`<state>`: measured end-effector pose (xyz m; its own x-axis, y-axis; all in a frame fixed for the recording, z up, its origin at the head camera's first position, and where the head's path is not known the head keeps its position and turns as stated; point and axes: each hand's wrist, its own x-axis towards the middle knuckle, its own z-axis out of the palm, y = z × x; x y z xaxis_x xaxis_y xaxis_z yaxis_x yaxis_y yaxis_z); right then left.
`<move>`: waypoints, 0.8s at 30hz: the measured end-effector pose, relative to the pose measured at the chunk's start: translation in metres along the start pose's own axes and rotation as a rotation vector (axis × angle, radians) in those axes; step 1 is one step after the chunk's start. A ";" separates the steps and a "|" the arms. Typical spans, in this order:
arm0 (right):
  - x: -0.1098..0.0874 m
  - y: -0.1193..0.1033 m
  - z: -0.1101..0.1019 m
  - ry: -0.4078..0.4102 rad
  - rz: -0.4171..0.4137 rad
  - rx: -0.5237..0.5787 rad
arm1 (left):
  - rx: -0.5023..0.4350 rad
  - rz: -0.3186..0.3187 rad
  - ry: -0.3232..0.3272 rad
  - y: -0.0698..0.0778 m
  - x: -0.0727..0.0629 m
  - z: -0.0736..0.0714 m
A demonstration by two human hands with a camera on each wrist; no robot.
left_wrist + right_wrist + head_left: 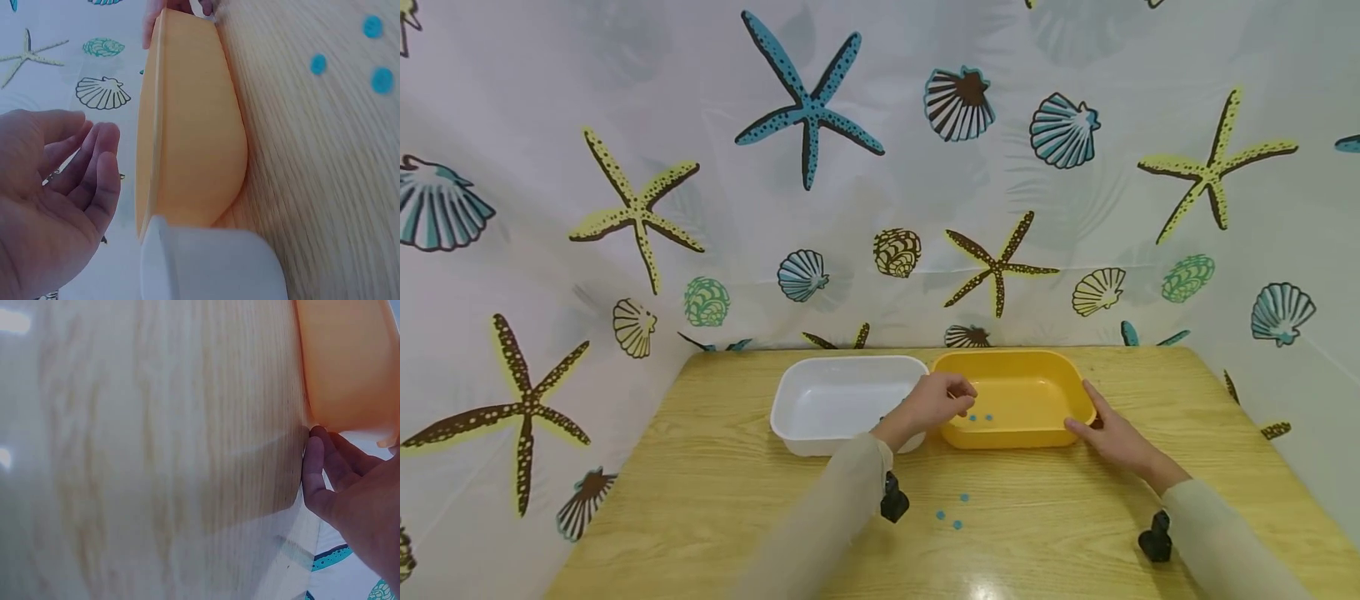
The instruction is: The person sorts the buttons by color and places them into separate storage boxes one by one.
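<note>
My left hand (934,402) hovers over the left end of the yellow tub (1011,438), its wrist crossing the white tub (820,445). In the left wrist view its fingers (103,172) are loosely bent, with nothing visible between them. My right hand (1120,442) holds the yellow tub's right end, thumb at the front rim and fingers along the side. Bent fingers (322,469) show close to the tub's lower corner in the right wrist view. Two small round blue pieces (988,417) lie inside the yellow tub, near its front wall.
Three more blue pieces, one a blue disc (957,525), lie on the wooden table (715,500) in front of the tubs. The tubs stand side by side near the back edge. A patterned curtain (880,183) of starfish and shells hangs behind and at both sides.
</note>
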<state>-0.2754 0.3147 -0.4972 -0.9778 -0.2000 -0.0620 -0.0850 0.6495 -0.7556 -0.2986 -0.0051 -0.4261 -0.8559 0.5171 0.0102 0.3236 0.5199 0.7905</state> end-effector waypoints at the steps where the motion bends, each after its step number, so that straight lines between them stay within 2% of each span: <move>1: 0.000 0.000 0.000 0.002 -0.001 -0.002 | 0.020 0.014 -0.022 -0.001 -0.005 -0.003; 6: -0.001 -0.001 -0.001 0.000 -0.001 -0.012 | 0.071 0.059 -0.102 -0.006 -0.030 -0.010; 11: -0.002 -0.002 -0.001 0.000 -0.011 -0.011 | 0.124 0.098 -0.200 -0.016 -0.049 -0.008; 18: -0.002 -0.002 -0.001 -0.002 -0.012 -0.008 | 0.179 0.095 -0.355 -0.034 -0.063 0.000; 24: -0.001 -0.001 0.000 0.000 -0.011 -0.023 | 0.170 0.092 -0.425 -0.052 -0.070 0.012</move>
<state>-0.2740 0.3141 -0.4965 -0.9767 -0.2079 -0.0537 -0.1006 0.6641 -0.7409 -0.2505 -0.0599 -0.4751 -0.5909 0.7806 -0.2038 0.4825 0.5444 0.6861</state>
